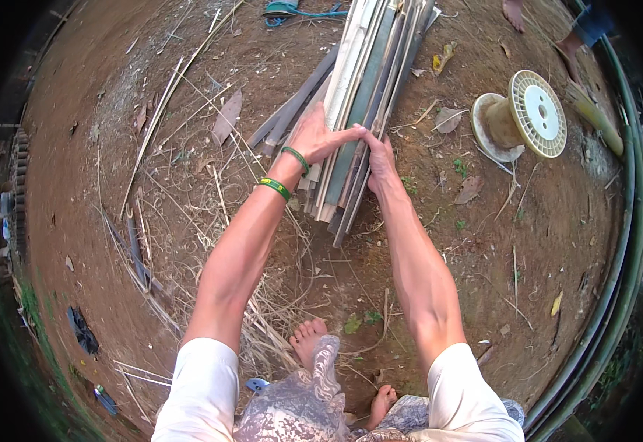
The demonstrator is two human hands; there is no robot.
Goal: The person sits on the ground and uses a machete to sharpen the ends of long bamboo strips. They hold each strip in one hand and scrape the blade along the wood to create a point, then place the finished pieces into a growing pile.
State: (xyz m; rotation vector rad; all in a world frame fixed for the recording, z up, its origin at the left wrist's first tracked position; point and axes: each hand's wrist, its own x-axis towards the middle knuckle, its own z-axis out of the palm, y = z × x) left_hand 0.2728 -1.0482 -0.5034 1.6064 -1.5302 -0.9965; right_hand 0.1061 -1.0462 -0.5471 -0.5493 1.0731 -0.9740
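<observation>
A thick bundle of long, thin bamboo slats (350, 155), pale, grey-green and dark brown, lies on the dirt, pointing away from me. My left hand (315, 138) grips its left side near the close end, with two green bands on the wrist. From the right side my right hand (382, 163) clasps the same bundle. Both thumbs reach across the top and meet over the slats. The fingertips on the outer sides and underneath are mostly hidden. Beside my left hand, a few darker slats (292, 110) stick out at an angle from the bundle.
A cream plastic spool (500, 125) lies at the right. Bamboo poles (634, 243) curve along the right edge. Another person's foot (514, 13) shows at the top right. Loose bamboo shavings (266, 302) lie near my bare foot (309, 340). Blue cord (314, 15) lies at the top.
</observation>
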